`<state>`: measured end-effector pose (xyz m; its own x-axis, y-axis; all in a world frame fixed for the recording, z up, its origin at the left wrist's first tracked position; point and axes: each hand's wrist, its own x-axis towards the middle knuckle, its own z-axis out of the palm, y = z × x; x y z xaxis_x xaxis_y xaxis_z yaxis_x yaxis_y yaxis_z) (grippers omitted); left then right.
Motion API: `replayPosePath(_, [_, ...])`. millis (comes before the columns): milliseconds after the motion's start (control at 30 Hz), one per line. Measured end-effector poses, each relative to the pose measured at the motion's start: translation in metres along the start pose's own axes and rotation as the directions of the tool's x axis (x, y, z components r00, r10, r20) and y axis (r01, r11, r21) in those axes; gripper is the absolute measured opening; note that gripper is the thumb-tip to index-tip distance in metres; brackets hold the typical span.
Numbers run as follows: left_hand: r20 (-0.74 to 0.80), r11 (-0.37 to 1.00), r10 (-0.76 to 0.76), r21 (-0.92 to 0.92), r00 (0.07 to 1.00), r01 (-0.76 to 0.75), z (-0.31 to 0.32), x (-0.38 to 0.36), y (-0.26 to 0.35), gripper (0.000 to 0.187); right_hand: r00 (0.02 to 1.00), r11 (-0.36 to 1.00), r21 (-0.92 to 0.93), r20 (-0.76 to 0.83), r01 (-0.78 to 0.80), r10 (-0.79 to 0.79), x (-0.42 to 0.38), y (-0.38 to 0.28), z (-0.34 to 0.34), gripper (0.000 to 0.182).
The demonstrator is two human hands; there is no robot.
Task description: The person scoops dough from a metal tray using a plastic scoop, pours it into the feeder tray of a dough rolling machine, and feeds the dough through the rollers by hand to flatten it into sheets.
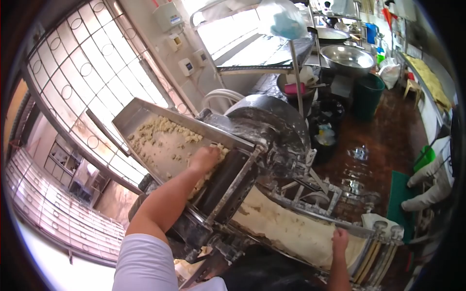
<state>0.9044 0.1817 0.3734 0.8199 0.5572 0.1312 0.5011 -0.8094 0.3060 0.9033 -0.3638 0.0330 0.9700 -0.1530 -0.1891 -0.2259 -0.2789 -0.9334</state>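
Note:
My left hand reaches into a metal tray on top of a machine and presses on crumbly dough, close to a dark roller. Its fingers are partly hidden in the crumbs. Below the roller, a long pale dough sheet with ragged, patchy edges lies along a lower bed. My right hand is closed above the far right part of this sheet, near its edge. Whether it pinches anything is too small to make out.
A round machine cover stands behind the tray. Beyond are a metal bowl and a green bin. Metal rollers end the bed at right. Another person's legs are at the right, beside a green mat.

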Motion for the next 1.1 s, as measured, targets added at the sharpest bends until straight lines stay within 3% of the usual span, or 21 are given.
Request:
replayPosePath(67, [0.028, 0.997, 0.049, -0.068, 0.998, -0.047, 0.005, -0.002, 0.004, 0.042, 0.987, 0.99, 0.132, 0.16, -0.051, 0.03, -0.005, -0.006, 0.038, 0.02])
replayPosePath(133, [0.118, 0.943, -0.006, -0.33, 0.993, 0.045, -0.001, -0.008, 0.011, 0.039, 0.942, 0.967, 0.211, 0.329, -0.14, 0.064, -0.016, -0.021, 0.078, 0.018])
replayPosePath(233, [0.07, 0.879, 0.047, -0.477, 0.996, -0.008, -0.017, 0.003, 0.015, 0.036, 0.849, 0.947, 0.221, 0.522, -0.234, 0.088, -0.039, -0.073, 0.135, 0.018])
replayPosePath(267, [-0.072, 0.963, 0.002, -0.27, 0.997, -0.022, -0.026, 0.017, 0.009, 0.032, 0.784, 0.944, 0.193, 0.612, -0.268, 0.098, -0.046, -0.091, 0.152, 0.019])
replayPosePath(333, [-0.277, 0.958, 0.02, -0.27, 0.961, -0.098, -0.045, 0.05, -0.02, 0.031, 0.649, 0.923, 0.161, 0.752, -0.349, 0.114, -0.059, -0.121, 0.183, 0.022])
replayPosePath(367, [-0.346, 0.984, 0.011, -0.162, 0.938, -0.071, -0.052, 0.068, -0.038, 0.036, 0.584, 0.903, 0.161, 0.803, -0.399, 0.115, -0.063, -0.136, 0.198, 0.026])
replayPosePath(400, [-0.412, 0.998, 0.009, -0.054, 0.911, -0.035, -0.057, 0.085, -0.057, 0.043, 0.558, 0.88, 0.161, 0.819, -0.447, 0.134, -0.07, -0.158, 0.212, 0.031])
replayPosePath(433, [-0.411, 0.998, 0.004, -0.062, 0.912, -0.033, -0.057, 0.097, -0.074, 0.043, 0.53, 0.854, 0.156, 0.834, -0.496, 0.156, -0.077, -0.174, 0.222, 0.036])
replayPosePath(500, [-0.383, 0.991, 0.027, 0.131, 0.923, 0.025, -0.047, 0.118, -0.112, 0.056, 0.385, 0.7, 0.147, 0.902, -0.699, 0.195, -0.072, -0.166, 0.264, 0.049])
replayPosePath(533, [-0.126, 0.919, -0.086, -0.392, 0.988, 0.03, -0.032, 0.134, -0.131, 0.061, 0.351, 0.621, 0.151, 0.911, -0.769, 0.214, -0.072, -0.174, 0.28, 0.055])
replayPosePath(567, [-0.109, 0.918, -0.096, -0.394, 0.989, 0.046, -0.014, 0.147, -0.15, 0.061, 0.311, 0.532, 0.145, 0.92, -0.834, 0.236, -0.072, -0.182, 0.296, 0.06])
replayPosePath(633, [-0.131, 0.994, -0.071, 0.069, 0.989, 0.081, -0.02, 0.12, -0.11, 0.059, 0.352, 0.4, 0.35, 0.933, -0.847, -0.073, -0.071, -0.183, 0.332, 0.064])
replayPosePath(667, [-0.068, 0.999, 0.018, 0.037, 0.998, -0.015, -0.024, 0.104, -0.095, 0.049, 0.359, 0.318, 0.393, 0.919, -0.863, -0.161, -0.071, -0.195, 0.342, 0.064])
replayPosePath(733, [0.347, 0.965, 0.112, 0.186, 0.931, -0.186, -0.037, 0.067, -0.059, 0.036, 0.337, 0.203, 0.386, 0.911, -0.9, -0.239, -0.077, -0.23, 0.357, 0.064])
replayPosePath(800, [0.335, 0.983, 0.181, -0.066, 0.925, -0.169, -0.035, 0.015, -0.032, 0.045, 0.303, 0.141, 0.352, 0.91, -0.925, -0.284, -0.079, -0.254, 0.361, 0.064])
replayPosePath(833, [0.393, 0.984, 0.177, -0.105, 0.902, -0.146, -0.038, -0.004, -0.022, 0.05, 0.287, 0.117, 0.333, 0.911, -0.936, -0.295, -0.08, -0.264, 0.361, 0.064])
replayPosePath(867, [0.524, 0.958, 0.286, -0.128, 0.802, -0.258, -0.05, -0.017, -0.016, 0.05, 0.276, 0.098, 0.319, 0.911, -0.943, -0.307, -0.081, -0.271, 0.362, 0.064])
replayPosePath(900, [0.524, 0.958, 0.283, -0.127, 0.803, -0.255, -0.063, -0.025, -0.01, 0.05, 0.268, 0.086, 0.307, 0.914, -0.948, -0.304, -0.08, -0.276, 0.361, 0.063])
replayPosePath(967, [0.543, 0.98, 0.088, -0.198, 0.835, 0.026, -0.084, -0.033, -0.006, 0.049, 0.261, 0.069, 0.292, 0.921, -0.954, -0.29, -0.08, -0.282, 0.356, 0.063])
replayPosePath(1033, [0.412, 0.991, -0.054, -0.086, 0.91, 0.098, -0.101, -0.02, -0.024, 0.047, 0.261, 0.053, 0.283, 0.93, -0.957, -0.261, -0.078, -0.28, 0.349, 0.063])
replayPosePath(1100, [0.358, 0.913, -0.255, 0.394, 0.899, 0.102, -0.127, -0.015, -0.019, 0.042, 0.261, 0.036, 0.276, 0.939, -0.961, -0.224, -0.076, -0.276, 0.341, 0.063])
